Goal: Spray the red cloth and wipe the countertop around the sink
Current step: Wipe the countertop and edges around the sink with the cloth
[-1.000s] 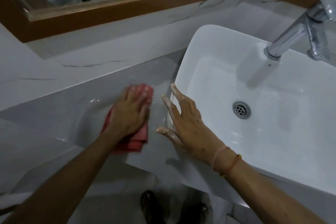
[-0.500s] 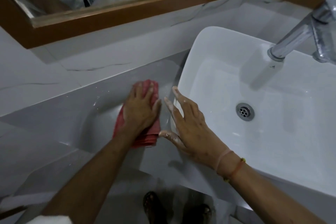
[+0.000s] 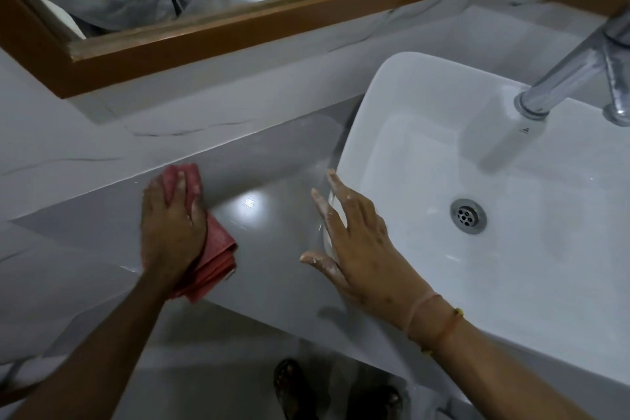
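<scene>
- Head view, the only one: the camera looks down on a grey glossy countertop (image 3: 272,187) with a white rectangular sink (image 3: 392,85) set on it toward 3 o'clock.
- The left hand (image 3: 172,232) lies palm down at about 9 o'clock from the picture's centre, fingers spread flat and pressing the red cloth (image 3: 214,249) against the countertop.
- The red cloth is folded into layers; one end shows past the fingertips toward 12 o'clock, close to the back edge where the countertop meets the marbled wall, and the other end sticks out from under the palm toward 5 o'clock, near the front edge.
- The right hand (image 3: 354,242) holds nothing: it is open, fingers straight and a little apart, laid on the left rim of the sink, its thumb pointing toward 9 o'clock over the countertop. White smears show on its fingers (image 3: 335,184).
- Thin bands (image 3: 433,317) circle the right wrist.
- A stretch of bare countertop with a bright reflection lies between the two hands; they are well apart.
- Inside the sink a round metal drain (image 3: 468,216) sits at 3 o'clock from the right hand.
- A chrome faucet (image 3: 566,75) reaches over the basin from 2 o'clock.
- A wood-framed mirror (image 3: 272,24) runs along 12 o'clock.
- At 6 o'clock, below the counter edge, sandalled feet (image 3: 289,385) stand on the floor.
</scene>
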